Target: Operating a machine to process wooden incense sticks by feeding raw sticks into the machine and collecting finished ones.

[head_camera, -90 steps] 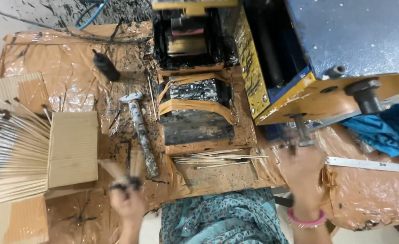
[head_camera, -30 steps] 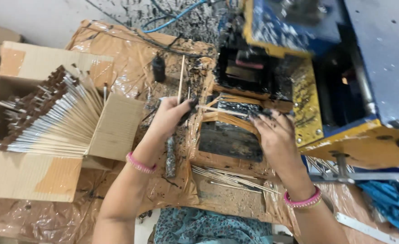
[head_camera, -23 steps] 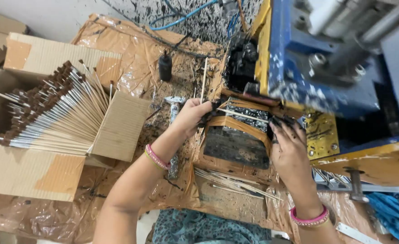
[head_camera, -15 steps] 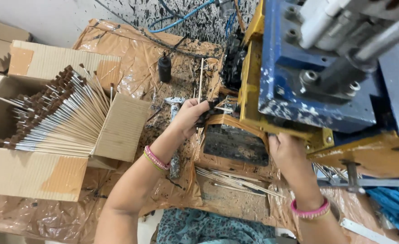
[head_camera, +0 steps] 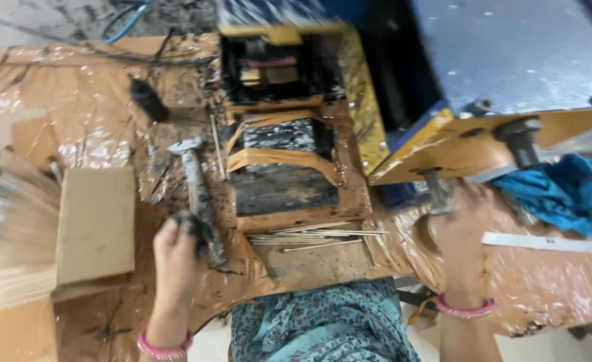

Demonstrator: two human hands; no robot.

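In front of you stands the blue and yellow machine [head_camera: 443, 74], overhanging a worktable wrapped in brown plastic sheet [head_camera: 61, 80] that is spattered with black paste. Below the machine's dark mouth sits a wooden feed tray [head_camera: 286, 177] crossed by orange bands, with black paste caked on its bed. At the table's left edge an open cardboard box [head_camera: 95, 224] holds a fanned bundle of finished sticks [head_camera: 8, 241], blurred here. A blue cloth [head_camera: 564, 191] lies bunched under the machine's right side, with a pale flat strip [head_camera: 544, 243] just in front of it. A paste-smeared hammer [head_camera: 199, 194] lies lengthways beside the tray, head away from you. Your left hand [head_camera: 175, 251] rests at the handle end, blackened fingertips curled against it; the blur leaves it unclear whether you have closed round it or only touch it. Your right hand [head_camera: 457, 234] is up at the metal lever [head_camera: 435, 193] under the yellow plate, and motion blur hides whether the fingers are wrapped on it. A small loose row of bare bamboo sticks [head_camera: 316, 234] lies across the tray's near lip, between your two hands and touched by neither. By the look of it you are between feeds; loading would call for squaring those sticks first.
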